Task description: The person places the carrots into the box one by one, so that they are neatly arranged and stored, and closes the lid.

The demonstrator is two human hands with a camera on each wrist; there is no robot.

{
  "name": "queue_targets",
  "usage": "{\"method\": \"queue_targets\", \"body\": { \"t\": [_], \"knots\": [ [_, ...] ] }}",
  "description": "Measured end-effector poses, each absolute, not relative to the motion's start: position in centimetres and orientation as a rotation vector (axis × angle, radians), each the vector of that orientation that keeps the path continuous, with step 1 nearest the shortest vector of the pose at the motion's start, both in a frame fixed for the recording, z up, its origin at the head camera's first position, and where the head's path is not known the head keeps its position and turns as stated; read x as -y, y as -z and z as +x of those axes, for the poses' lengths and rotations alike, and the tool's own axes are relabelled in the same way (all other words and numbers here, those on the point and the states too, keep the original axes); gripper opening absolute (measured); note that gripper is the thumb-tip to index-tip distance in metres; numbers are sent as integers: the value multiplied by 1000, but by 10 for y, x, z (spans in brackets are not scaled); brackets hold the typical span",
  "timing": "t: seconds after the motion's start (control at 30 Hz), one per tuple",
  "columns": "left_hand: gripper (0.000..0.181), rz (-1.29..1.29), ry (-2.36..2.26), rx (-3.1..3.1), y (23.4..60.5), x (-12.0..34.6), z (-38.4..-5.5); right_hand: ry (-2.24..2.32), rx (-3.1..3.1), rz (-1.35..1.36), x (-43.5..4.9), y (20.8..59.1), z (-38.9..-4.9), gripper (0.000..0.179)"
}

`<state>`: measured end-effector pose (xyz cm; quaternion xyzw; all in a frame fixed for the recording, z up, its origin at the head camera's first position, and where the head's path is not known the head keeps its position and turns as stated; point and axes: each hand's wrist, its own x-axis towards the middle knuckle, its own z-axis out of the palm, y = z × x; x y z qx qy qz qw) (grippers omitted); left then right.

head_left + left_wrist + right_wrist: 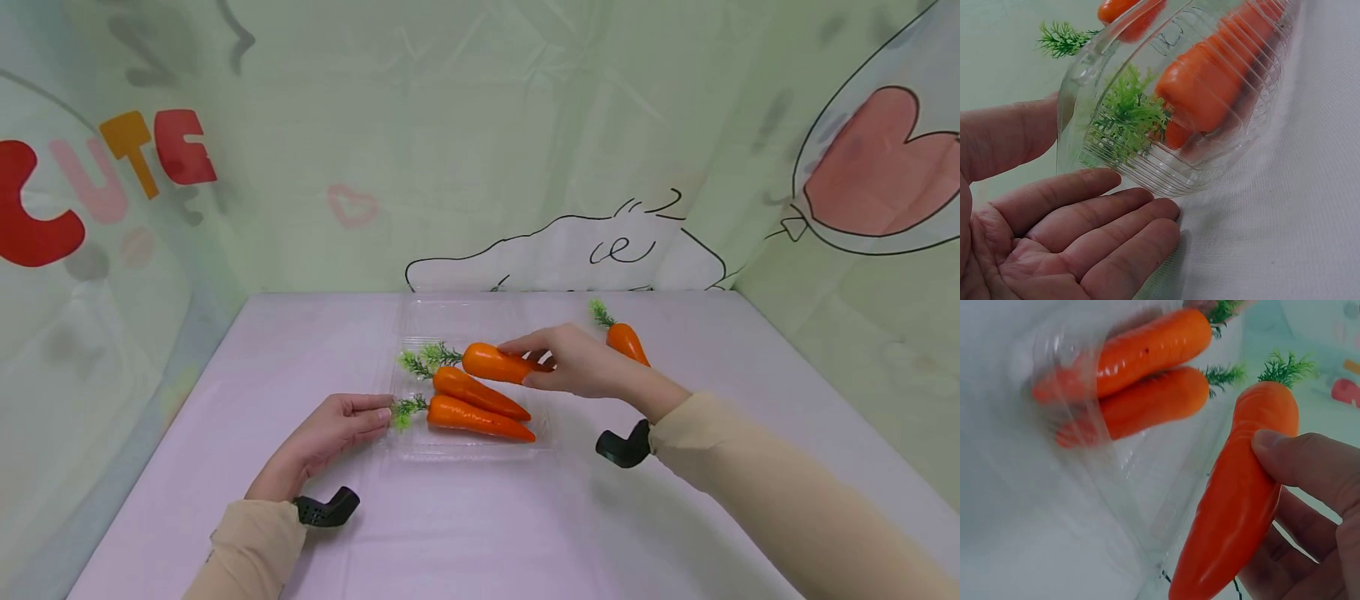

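My right hand (577, 360) pinches an orange toy carrot (495, 363) between thumb and fingers, over the back part of a clear plastic box (468, 452). Its leafy green top (1285, 369) points left in the head view. Two more carrots lie side by side in the box, the front carrot (472, 417) and the middle carrot (476, 390), tips to the right. Beside the box's left edge is my left hand (341, 429), its fingers nearly straight. In the left wrist view, thumb and fingertips (1163, 209) lie right at the box's ribbed wall.
Another toy carrot (627, 340) lies on the table (480, 533) at the back right, partly hidden behind my right hand and wrist. Printed cloth walls (480, 150) stand behind and at both sides. A black wrist device (626, 446) juts from the right sleeve.
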<state>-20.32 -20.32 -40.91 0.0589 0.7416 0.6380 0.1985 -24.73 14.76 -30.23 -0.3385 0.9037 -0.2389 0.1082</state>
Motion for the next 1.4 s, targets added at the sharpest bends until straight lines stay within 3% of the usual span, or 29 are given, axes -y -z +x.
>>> {"method": "queue_targets", "body": {
  "t": [1.4],
  "knots": [
    [48, 194, -1767, -2091, 411, 205, -204, 538, -2439, -1050, -102, 340, -226, 43]
  ]
}}
